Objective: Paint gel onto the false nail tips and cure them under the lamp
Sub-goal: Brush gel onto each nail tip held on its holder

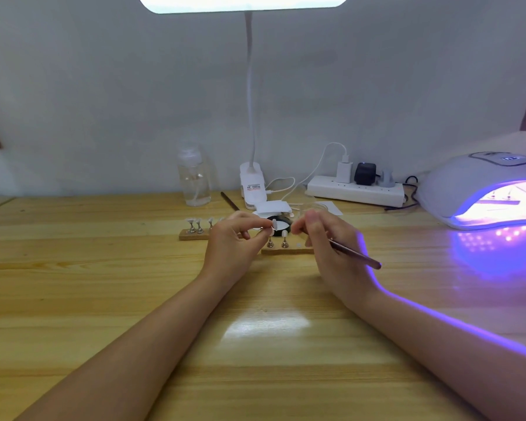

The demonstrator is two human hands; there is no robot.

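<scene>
Wooden table [104, 284], items near its far edge. Left hand [230, 241]: fingers pinch a small stand carrying a white nail tip [273, 223], raised above the table. Right hand [322, 238]: curled round a brush [356, 254], handle pointing right; bristle end hidden. Two strips [286, 251] with more tips on stands, just beyond the hands. Curing lamp [480, 189], lit violet, at the right edge. Bottle [194, 177], desk lamp [249, 95], power strip [356, 189] along the far edge.
</scene>
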